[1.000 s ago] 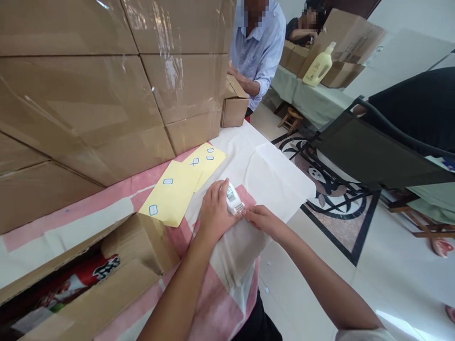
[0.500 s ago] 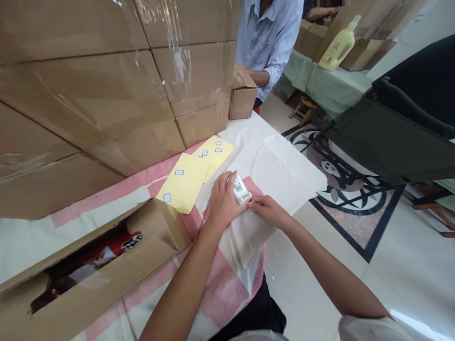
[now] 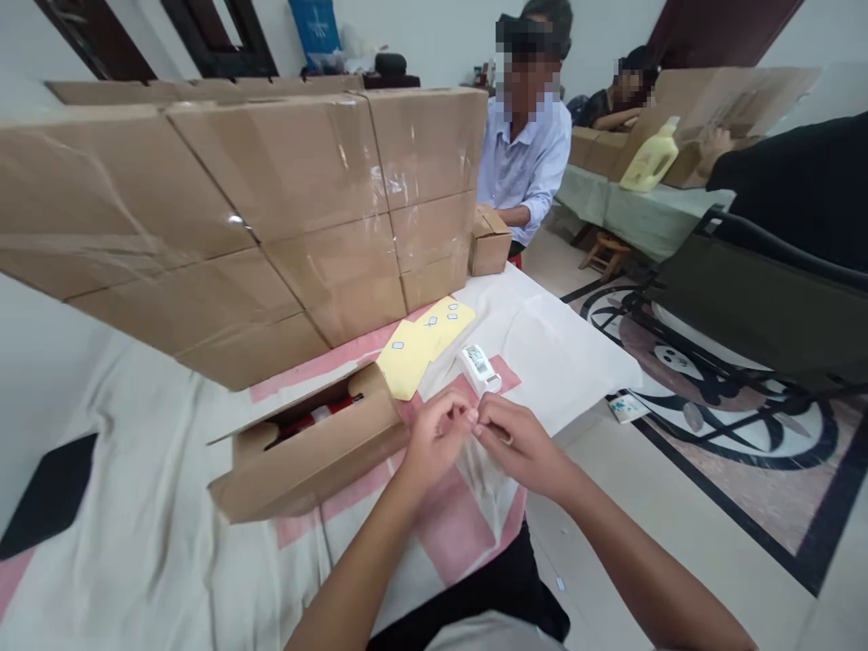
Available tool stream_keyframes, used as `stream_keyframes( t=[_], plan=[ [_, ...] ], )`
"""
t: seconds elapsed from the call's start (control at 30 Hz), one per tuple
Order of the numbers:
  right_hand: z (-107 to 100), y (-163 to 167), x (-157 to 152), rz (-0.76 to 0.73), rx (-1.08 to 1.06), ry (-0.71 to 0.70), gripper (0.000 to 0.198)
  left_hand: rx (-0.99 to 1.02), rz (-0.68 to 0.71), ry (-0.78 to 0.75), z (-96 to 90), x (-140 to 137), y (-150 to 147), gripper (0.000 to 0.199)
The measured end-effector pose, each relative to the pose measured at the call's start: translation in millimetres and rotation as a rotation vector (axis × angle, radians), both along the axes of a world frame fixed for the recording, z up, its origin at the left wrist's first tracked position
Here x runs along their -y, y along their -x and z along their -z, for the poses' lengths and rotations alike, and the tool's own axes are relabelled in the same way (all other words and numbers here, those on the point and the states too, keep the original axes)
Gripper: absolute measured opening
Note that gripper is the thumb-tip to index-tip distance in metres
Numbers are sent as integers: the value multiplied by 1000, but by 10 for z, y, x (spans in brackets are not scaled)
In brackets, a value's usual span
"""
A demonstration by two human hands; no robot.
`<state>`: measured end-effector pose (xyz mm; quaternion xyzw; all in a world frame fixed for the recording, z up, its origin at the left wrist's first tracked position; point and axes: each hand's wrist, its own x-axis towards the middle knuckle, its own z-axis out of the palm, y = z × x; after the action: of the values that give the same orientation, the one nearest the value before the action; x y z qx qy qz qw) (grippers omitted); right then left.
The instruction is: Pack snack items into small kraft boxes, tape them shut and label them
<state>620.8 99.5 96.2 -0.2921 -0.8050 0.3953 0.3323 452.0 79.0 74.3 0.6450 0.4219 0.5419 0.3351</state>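
My left hand [image 3: 439, 432] and my right hand [image 3: 519, 441] meet above the near edge of the cloth-covered table, thumbs and fingertips pinched together. Whatever lies between the fingertips is too small to make out. Just beyond them lies a small white plastic case [image 3: 480, 369] with a printed label, touched by neither hand. Two overlapping yellow sheets [image 3: 407, 366] bearing small blue-outlined stickers rest to its left. Beside my left forearm is a long open cardboard box [image 3: 325, 475], with a red package [image 3: 318, 418] partly visible inside.
A wall of taped cartons [image 3: 325, 244] stands along the far left side. Behind a small carton [image 3: 489, 244] sits a person in a light blue shirt [image 3: 539, 172]. A yellow jug [image 3: 649, 158] stands on another table, and a dark folding chair [image 3: 752, 280] is at right.
My left hand has let go of the white case and come to my right hand, fingertips meeting. The case now lies on the table. My view has tilted up, showing more of the room.
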Motion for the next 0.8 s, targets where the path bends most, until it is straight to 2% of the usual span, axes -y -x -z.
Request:
stream_keyframes(
  t=[0.1, 0.17, 0.27, 0.33, 0.43, 0.53, 0.63, 0.8],
  plan=[
    [-4, 182, 134, -29, 90, -5, 15, 24, -159, -98, -60, 404, 209, 22],
    [-2, 350, 131, 48, 107, -41, 9, 86, -382, -215, -81, 659, 388, 20],
    [-87, 700, -16, 129, 38, -315, 27, 183, -736, -369, -148, 974, 707, 22],
    [-163, 972, -164, 60, 44, -496, 41, 175, -820, -393, -208, 1108, 915, 24],
    [-156, 1332, -353, -75, 154, -575, 40, 54, -783, -287, -282, 1193, 1162, 24],
    [17, 1529, -428, -147, 180, -474, 28, -83, -719, -94, -325, 1189, 1333, 23],
    [180, 1569, -412, -142, 129, -335, 31, -175, -657, 108, -371, 1134, 1474, 26],
    [163, 1584, -392, -139, 117, -256, 35, -287, -549, 322, -481, 934, 1640, 31]
  ],
)
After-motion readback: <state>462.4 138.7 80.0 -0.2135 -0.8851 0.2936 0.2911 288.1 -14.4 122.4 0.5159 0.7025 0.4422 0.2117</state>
